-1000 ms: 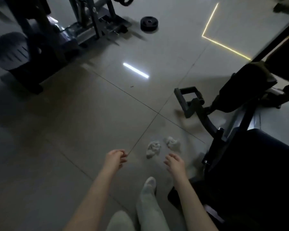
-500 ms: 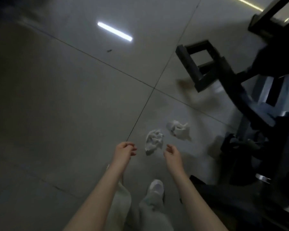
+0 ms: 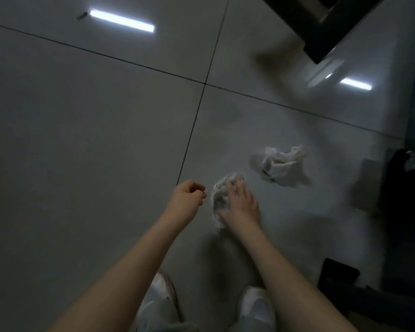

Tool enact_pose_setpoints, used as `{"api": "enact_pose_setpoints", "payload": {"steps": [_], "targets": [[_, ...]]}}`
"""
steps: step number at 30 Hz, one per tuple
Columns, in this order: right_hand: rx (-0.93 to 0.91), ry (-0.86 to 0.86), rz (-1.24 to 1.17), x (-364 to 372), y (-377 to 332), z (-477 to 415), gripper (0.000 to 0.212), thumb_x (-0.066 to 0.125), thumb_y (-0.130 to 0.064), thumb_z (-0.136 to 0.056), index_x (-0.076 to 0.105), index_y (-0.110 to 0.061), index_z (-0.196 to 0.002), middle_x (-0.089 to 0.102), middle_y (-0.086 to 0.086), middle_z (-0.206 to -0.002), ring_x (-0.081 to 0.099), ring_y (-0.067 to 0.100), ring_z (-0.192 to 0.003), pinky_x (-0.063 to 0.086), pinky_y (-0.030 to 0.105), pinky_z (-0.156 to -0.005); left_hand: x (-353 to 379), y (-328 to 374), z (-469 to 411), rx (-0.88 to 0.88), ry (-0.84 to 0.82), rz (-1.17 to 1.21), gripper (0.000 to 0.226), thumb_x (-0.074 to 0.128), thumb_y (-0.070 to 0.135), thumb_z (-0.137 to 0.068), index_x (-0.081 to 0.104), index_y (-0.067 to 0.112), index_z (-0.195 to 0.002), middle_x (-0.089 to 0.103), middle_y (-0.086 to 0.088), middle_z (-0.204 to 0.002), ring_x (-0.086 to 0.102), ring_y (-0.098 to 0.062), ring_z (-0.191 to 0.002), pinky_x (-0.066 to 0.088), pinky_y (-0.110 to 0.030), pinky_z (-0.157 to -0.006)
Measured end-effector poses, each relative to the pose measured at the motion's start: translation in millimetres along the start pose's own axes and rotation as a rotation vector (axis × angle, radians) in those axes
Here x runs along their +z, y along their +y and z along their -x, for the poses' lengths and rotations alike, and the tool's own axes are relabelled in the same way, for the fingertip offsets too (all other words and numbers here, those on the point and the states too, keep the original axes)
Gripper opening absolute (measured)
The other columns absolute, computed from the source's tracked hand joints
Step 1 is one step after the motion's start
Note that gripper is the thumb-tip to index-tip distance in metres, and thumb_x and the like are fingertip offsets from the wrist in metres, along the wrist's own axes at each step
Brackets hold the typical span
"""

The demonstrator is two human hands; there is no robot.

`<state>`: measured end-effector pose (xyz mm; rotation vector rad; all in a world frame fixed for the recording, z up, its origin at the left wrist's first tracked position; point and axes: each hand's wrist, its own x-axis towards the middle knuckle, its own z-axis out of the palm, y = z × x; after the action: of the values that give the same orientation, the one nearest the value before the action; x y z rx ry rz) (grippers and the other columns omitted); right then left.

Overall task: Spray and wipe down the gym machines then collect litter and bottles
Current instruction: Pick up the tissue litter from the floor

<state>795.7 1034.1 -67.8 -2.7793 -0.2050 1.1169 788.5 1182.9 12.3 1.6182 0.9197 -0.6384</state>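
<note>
Two crumpled white tissues lie on the grey tiled floor. The near tissue [image 3: 219, 200] is under my right hand [image 3: 241, 207], whose fingers lie spread across its top, thumb at its lower edge. The far tissue [image 3: 283, 166] sits loose to the upper right, a hand's width away. My left hand [image 3: 187, 200] hovers just left of the near tissue with fingers curled against the thumb, and nothing shows inside it. Both forearms reach down from the bottom of the frame.
A black machine frame [image 3: 321, 27] crosses the top right. Dark machine parts [image 3: 407, 212] fill the right edge down to a black foot [image 3: 338, 276]. My white shoes [image 3: 256, 307] stand below the hands. A small dark scrap [image 3: 82, 16] lies at the top left.
The view has dropped much closer to the floor. My right hand moved forward from beside the near tissue onto it. The left hand kept its curled shape beside it.
</note>
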Motion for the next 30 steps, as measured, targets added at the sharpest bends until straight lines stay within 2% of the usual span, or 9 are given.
{"api": "enact_pose_setpoints", "payload": {"steps": [3,6,10,13,18,22,24,26,30], "targets": [[-0.034,0.123,0.068,25,-1,-13,0.083,0.068,-0.041,-0.079,0.025,-0.027,-0.148,0.016,0.007,-0.157,0.022,0.031,-0.140,0.026,0.045,-0.109,2,-8,-11,0.029,0.005,-0.042,0.021,0.047,0.000,-0.091,0.062,0.006,-0.104,0.063,-0.004,-0.090,0.057,-0.018,-0.080,0.042,-0.020,-0.065],[-0.114,0.379,0.031,40,2,-17,0.061,0.088,-0.029,-0.049,0.067,-0.018,-0.105,0.063,0.009,-0.118,0.058,0.029,-0.100,0.051,0.036,-0.077,3,-9,-15,0.047,-0.003,-0.066,0.019,0.045,0.001,-0.093,0.060,0.011,-0.100,0.063,-0.001,-0.089,0.057,-0.013,-0.077,0.041,-0.018,-0.062],[-0.185,0.504,-0.023,30,9,-18,0.027,0.086,-0.014,-0.052,0.065,-0.015,-0.071,0.066,0.004,-0.077,0.058,0.025,-0.066,0.046,0.026,-0.056,10,-8,-17,0.062,0.031,-0.034,0.021,0.045,-0.002,-0.092,0.061,0.005,-0.104,0.063,-0.006,-0.091,0.055,-0.009,-0.069,0.042,-0.009,-0.055],[-0.148,0.627,-0.118,6,18,-20,0.008,0.058,-0.018,-0.071,0.059,-0.013,-0.065,0.059,0.008,-0.063,0.058,0.028,-0.057,0.043,0.026,-0.050,17,-8,-15,0.053,0.029,-0.019,0.023,0.045,-0.001,-0.092,0.062,0.004,-0.107,0.063,-0.002,-0.086,0.055,-0.008,-0.069,0.040,-0.008,-0.052],[0.022,0.959,-0.050,-43,52,-27,0.016,0.055,-0.016,-0.073,0.067,-0.012,-0.083,0.065,0.010,-0.073,0.062,0.029,-0.065,0.047,0.029,-0.059,33,-5,-15,0.046,0.027,0.021,0.021,0.043,-0.003,-0.092,0.060,0.007,-0.100,0.062,-0.005,-0.089,0.054,-0.009,-0.068,0.038,-0.004,-0.048],[0.194,1.031,0.122,-55,80,-48,0.035,0.058,-0.015,-0.075,0.067,-0.020,-0.109,0.067,0.010,-0.087,0.064,0.029,-0.076,0.049,0.032,-0.065,40,-2,-20,0.044,0.000,0.004,0.022,0.044,-0.002,-0.093,0.060,0.007,-0.103,0.062,-0.004,-0.090,0.055,-0.009,-0.069,0.036,-0.003,-0.045],[0.187,0.908,0.157,-55,88,-57,0.037,0.057,-0.017,-0.077,0.065,-0.021,-0.113,0.063,0.014,-0.114,0.061,0.034,-0.097,0.049,0.041,-0.078,40,0,-23,0.062,0.004,0.004,0.021,0.044,-0.001,-0.093,0.060,0.009,-0.102,0.062,-0.003,-0.089,0.054,-0.008,-0.069,0.037,-0.003,-0.046],[0.195,0.653,0.081,-49,91,-64,0.043,0.056,-0.023,-0.085,0.055,-0.022,-0.128,0.040,0.011,-0.146,0.038,0.035,-0.132,0.030,0.055,-0.102,40,2,-26,0.080,0.006,-0.004,0.021,0.044,-0.001,-0.092,0.060,0.010,-0.101,0.062,-0.002,-0.088,0.055,-0.008,-0.069,0.037,-0.003,-0.047],[0.237,0.373,0.014,-40,99,-76,0.060,0.042,-0.049,-0.094,0.027,-0.025,-0.148,0.005,0.007,-0.159,0.002,0.032,-0.145,0.005,0.062,-0.110,40,0,-29,0.077,-0.003,-0.003,0.021,0.044,0.000,-0.093,0.060,0.012,-0.100,0.063,0.003,-0.085,0.056,-0.007,-0.070,0.040,-0.005,-0.051]]}}
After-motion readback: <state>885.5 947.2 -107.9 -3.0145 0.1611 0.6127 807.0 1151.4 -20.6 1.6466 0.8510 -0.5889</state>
